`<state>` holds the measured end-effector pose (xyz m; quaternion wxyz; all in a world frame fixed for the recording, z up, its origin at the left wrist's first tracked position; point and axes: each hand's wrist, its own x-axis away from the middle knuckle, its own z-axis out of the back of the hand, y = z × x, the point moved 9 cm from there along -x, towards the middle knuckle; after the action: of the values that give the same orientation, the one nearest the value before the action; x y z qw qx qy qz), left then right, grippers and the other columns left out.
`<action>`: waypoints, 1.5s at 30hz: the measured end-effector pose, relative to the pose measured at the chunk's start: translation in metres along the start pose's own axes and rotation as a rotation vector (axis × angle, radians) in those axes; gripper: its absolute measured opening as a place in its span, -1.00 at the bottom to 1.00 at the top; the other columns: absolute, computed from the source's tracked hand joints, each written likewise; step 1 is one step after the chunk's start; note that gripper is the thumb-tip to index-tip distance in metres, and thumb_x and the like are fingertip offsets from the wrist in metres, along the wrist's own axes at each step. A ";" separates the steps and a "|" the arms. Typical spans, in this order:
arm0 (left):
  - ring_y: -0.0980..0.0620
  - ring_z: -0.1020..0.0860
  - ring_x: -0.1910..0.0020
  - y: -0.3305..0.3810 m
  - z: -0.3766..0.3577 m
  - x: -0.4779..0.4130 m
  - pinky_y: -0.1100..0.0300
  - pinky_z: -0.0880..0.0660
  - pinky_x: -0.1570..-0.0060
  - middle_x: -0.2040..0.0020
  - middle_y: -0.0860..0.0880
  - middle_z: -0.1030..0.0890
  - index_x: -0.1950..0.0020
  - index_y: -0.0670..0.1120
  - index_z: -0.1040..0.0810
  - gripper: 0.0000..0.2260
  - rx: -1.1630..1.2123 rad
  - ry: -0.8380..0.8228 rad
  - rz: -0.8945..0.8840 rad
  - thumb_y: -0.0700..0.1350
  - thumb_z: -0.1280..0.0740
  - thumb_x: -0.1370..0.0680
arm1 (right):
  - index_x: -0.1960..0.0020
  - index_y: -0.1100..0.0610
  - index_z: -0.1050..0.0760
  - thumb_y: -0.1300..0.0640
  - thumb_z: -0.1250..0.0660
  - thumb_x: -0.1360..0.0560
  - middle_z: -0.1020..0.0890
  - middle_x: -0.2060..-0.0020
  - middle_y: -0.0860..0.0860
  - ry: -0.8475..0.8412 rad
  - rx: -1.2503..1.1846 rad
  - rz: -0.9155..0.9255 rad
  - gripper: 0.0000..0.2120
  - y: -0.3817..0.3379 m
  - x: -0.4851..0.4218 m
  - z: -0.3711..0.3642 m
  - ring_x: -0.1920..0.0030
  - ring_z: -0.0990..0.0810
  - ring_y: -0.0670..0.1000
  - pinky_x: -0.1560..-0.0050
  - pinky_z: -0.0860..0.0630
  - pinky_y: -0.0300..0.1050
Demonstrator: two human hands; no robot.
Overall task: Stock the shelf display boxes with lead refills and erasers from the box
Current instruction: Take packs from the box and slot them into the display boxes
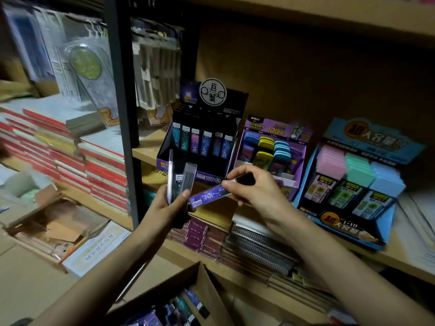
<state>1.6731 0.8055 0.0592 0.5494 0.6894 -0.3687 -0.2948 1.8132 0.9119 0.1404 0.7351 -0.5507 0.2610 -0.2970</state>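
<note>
Pinching purple refill case (pixel 209 192) in right hand (pixel 256 187), left hand (pixel 169 205) clasping fanned cases (pixel 181 182)

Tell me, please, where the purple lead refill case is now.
Head view, centre: the purple lead refill case is pinched by the right hand, its lower end beside the left hand gripping other cases, in front of the black display box.

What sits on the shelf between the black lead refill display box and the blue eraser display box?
In the head view, a purple display box holding rounded blue and yellow items stands between the black box and the blue box.
</note>
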 end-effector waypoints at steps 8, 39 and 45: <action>0.18 -0.56 0.41 0.020 0.021 -0.008 0.35 -0.46 0.48 0.25 0.00 -0.63 -0.09 0.09 -0.40 -0.74 0.009 0.049 -0.073 0.08 -0.28 -0.44 | 0.03 0.15 -0.47 0.37 -0.32 -0.47 -0.60 0.09 0.15 -0.095 -0.079 0.033 -0.84 -0.051 -0.031 -0.006 0.16 -0.56 0.07 0.20 -0.53 -0.22; 0.19 -0.59 0.33 0.032 0.036 -0.006 0.36 -0.48 0.44 0.15 0.02 -0.66 -0.18 -0.02 -0.39 -0.64 0.025 0.044 -0.090 0.07 -0.30 -0.44 | -0.11 0.25 -0.55 0.19 -0.30 -0.52 -0.51 -0.04 0.14 0.263 1.155 0.498 -0.80 -0.089 -0.120 -0.013 -0.11 -0.42 0.13 -0.13 -0.35 -0.04; 0.16 -0.60 0.30 0.031 0.027 -0.003 0.33 -0.53 0.37 0.10 -0.01 -0.63 -0.21 0.03 -0.39 -0.63 0.061 0.002 -0.061 0.05 -0.32 -0.44 | -0.18 0.15 -0.52 0.16 -0.24 -0.56 -0.50 -0.08 0.05 0.294 0.931 0.490 -0.77 -0.096 -0.082 -0.017 -0.15 -0.41 0.02 -0.17 -0.35 -0.13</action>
<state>1.6436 0.7899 0.0829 0.5194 0.7170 -0.3557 -0.2993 1.7309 0.9391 0.2334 0.9046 -0.0429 0.3227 -0.2750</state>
